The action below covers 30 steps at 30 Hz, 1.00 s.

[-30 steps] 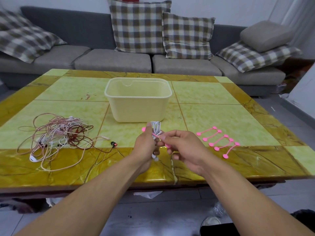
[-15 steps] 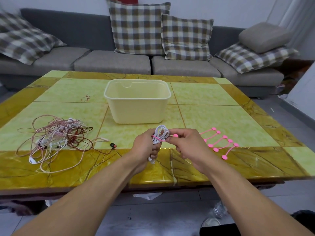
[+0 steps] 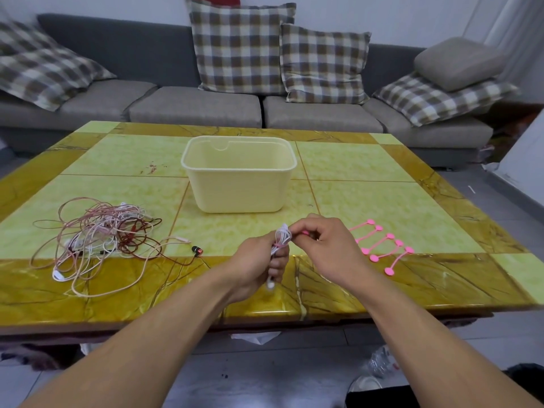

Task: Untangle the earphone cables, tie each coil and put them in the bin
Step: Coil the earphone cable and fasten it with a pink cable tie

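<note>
Your left hand (image 3: 259,262) is curled tight around a small bundled coil of white earphone cable (image 3: 282,237), holding it upright over the near edge of the table, with one white earbud hanging below your fist. Your right hand (image 3: 326,245) pinches the free end of a thin pink silicone cable tie (image 3: 300,233) that already bands the coil's waist; fingers are bent in close, nothing else in them.

The relation that matters: the pale yellow rectangular plastic bin (image 3: 238,175) sits straight ahead of both hands, just beyond them, its long side facing you and its mouth open upward. The coil's long axis runs up and down, so it should drop in end first. Your left hand carries it and is about as near the bin as the right; I judge a short forward reach once the tie is fastened.

To your left on the green and amber marble-pattern tabletop (image 3: 382,207) lies the loose tangle of pink, white and dark red earphone cables (image 3: 100,240), well apart from the bin, one red-and-black earbud (image 3: 196,250) strayed toward your left wrist. To your right, a row of spare pink ties (image 3: 382,245) lies flat. Nothing stands between the hands and the bin
</note>
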### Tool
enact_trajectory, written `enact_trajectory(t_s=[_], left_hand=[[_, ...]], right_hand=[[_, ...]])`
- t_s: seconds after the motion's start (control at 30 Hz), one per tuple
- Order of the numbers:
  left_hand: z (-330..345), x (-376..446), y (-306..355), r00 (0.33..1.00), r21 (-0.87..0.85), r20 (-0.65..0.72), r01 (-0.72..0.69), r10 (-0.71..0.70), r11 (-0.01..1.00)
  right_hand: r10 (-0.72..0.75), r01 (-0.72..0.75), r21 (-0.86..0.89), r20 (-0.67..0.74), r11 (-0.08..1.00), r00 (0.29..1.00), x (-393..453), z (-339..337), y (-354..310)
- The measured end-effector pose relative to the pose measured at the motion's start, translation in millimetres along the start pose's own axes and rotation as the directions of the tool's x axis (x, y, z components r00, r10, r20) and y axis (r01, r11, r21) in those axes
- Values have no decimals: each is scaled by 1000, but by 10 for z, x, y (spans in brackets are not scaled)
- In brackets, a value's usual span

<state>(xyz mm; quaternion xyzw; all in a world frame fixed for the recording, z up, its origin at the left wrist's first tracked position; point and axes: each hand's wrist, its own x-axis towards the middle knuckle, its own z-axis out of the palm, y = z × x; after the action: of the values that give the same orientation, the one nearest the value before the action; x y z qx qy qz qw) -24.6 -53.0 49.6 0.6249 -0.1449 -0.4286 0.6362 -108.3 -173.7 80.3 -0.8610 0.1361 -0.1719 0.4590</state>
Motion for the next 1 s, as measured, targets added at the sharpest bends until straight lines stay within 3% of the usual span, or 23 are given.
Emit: enact_trajectory(t_s=[0.1, 0.17, 0.27, 0.33, 0.5, 0.6, 0.73, 0.83, 1.0], left_hand=[[-11, 7, 38, 990, -34, 1, -140, 140, 990], [-50, -5, 68, 978, 88, 36, -209, 207, 974], [-100, -49, 85, 960, 443, 90, -277, 265, 853], [-107, -63, 69, 949, 579, 104, -300, 297, 758], [-127, -37, 17, 899, 809, 77, -309, 431, 500], [-124, -28, 14, 866, 869, 11, -256, 500, 424], [-83, 10, -4, 827, 886, -120, -161, 550, 436], [-100, 77, -73, 830, 826, -185, -159, 526, 541], [-98, 104, -90, 883, 675, -136, -249, 449, 695]], right_hand=[[149, -127, 286, -56, 950, 987, -11, -32, -13], [269, -244, 445, 6, 862, 963, -15, -54, -11], [342, -323, 464, 46, 825, 939, -8, -83, 16], [363, -344, 452, 47, 823, 931, -4, -85, 24], [386, -379, 504, 96, 776, 918, 0, -57, -19], [395, -374, 573, 94, 729, 914, 2, -70, -33], [379, -320, 564, 14, 761, 925, -2, -7, -56], [302, -252, 438, -47, 863, 952, -31, 55, -86], [226, -202, 250, -72, 947, 971, -21, 23, -34]])
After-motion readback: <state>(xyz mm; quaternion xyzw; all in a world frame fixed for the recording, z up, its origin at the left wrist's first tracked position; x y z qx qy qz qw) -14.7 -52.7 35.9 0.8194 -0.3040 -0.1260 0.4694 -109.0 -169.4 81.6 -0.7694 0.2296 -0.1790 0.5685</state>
